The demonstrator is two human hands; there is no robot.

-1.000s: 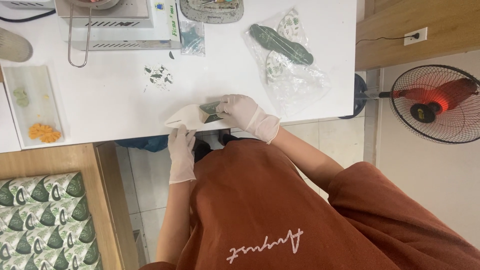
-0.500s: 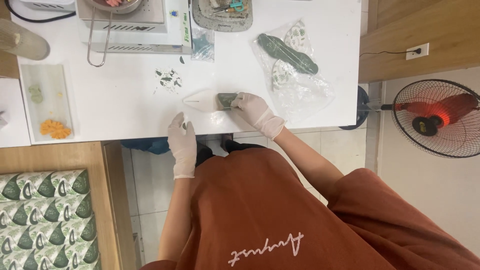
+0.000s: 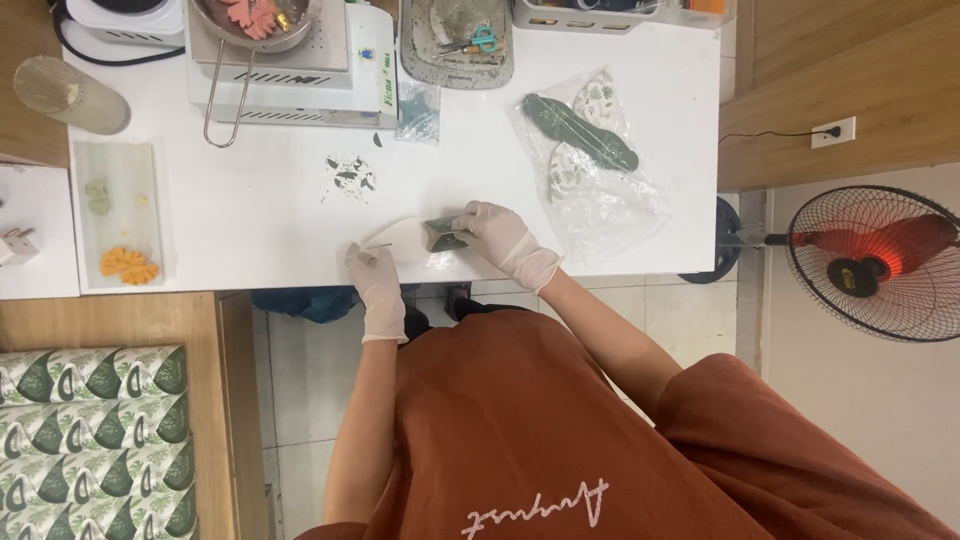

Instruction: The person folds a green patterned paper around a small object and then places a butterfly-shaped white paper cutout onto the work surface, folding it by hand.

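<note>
Head view: our gloved right hand [image 3: 500, 238] pinches a small green piece [image 3: 443, 236] onto the white sheet [image 3: 405, 240] at the counter [image 3: 260, 220] edge; left hand [image 3: 375, 275] grips a thin tool. We should steady the sheet.

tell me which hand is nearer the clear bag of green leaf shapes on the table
Right. The right hand rests just beside the clear bag; the left hand is farther off, across the white piece.

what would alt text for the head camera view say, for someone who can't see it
Seen from above, a person in a rust-orange shirt works at a white table, the gloved right hand pressing a small dark green piece onto a pale sheet while the gloved left hand holds a thin tool. A standing fan is at right.
</note>
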